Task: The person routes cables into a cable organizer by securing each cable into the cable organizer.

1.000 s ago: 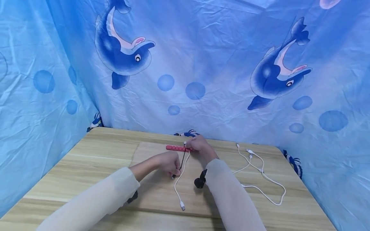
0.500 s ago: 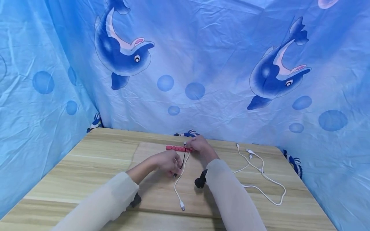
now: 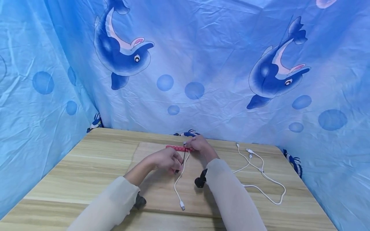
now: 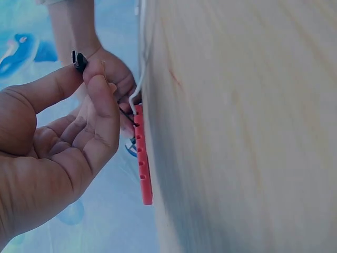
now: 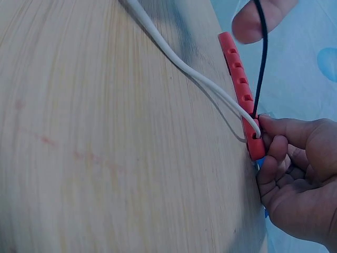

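Note:
My left hand (image 3: 166,159) pinches the dark plug (image 4: 79,60) of a thin black cable (image 5: 263,58) between thumb and forefinger, in front of the red cable organizer (image 3: 174,148). The black cable runs from this plug to a slot near the organizer's right end, and a pale connector (image 3: 185,143) shows just behind. My right hand (image 5: 300,174) grips that end of the organizer with curled fingers; what else lies between its fingertips is hidden. A white cable (image 3: 177,189) sits in the end slot and trails toward me across the wooden board (image 3: 162,199).
More white cables (image 3: 276,183) lie loosely curved on the table (image 3: 289,211) to the right. A blue cloth with dolphins (image 3: 222,64) hangs behind the table's far edge. Dark wrist cameras (image 3: 200,182) sit under both sleeves.
My left hand has moved slightly up and away from me, nearer the organizer, bringing the dark plug with it. My right hand stays at the organizer's end.

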The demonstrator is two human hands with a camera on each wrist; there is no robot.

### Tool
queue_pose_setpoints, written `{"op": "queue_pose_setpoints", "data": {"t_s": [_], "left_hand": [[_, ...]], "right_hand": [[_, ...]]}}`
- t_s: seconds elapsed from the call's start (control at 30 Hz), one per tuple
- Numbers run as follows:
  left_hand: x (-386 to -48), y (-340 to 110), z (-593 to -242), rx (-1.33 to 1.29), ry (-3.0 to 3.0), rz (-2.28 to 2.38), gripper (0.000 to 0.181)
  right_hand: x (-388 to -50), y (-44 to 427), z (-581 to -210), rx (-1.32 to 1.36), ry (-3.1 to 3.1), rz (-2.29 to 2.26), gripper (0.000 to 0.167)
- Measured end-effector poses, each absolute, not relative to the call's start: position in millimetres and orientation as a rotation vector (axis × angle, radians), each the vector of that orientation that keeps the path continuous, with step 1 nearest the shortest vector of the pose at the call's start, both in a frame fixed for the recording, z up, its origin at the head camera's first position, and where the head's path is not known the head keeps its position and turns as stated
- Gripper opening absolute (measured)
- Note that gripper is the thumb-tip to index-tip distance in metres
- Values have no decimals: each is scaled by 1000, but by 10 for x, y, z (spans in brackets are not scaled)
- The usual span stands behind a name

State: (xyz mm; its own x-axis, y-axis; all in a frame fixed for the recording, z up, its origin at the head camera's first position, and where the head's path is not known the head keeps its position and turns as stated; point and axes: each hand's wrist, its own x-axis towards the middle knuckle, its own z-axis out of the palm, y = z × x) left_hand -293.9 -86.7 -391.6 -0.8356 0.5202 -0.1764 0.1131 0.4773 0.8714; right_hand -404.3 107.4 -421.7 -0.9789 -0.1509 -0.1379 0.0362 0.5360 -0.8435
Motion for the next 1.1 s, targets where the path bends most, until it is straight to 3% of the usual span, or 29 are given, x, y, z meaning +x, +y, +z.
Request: {"op": "queue_pose_setpoints", "data": {"t_s": [0.2, 0.6, 0.97, 1.1], "left_hand": [[-2960, -933, -3918, 530, 2287, 1362, 29], [-2914, -1053, -4007, 592, 2310, 1319, 21], [-2941, -1104, -4106, 541, 2185, 1463, 38], [-2955, -1133, -4137, 562, 2167, 1469, 37]], "right_hand": [[-4041, 1062, -4215, -98, 2570, -1432, 8], [-4050, 1038, -4214, -43, 2559, -1429, 9], [-4047, 1074, -4211, -69, 2561, -1412, 8], [-4052, 1076, -4208, -70, 2549, -1421, 9]]}}
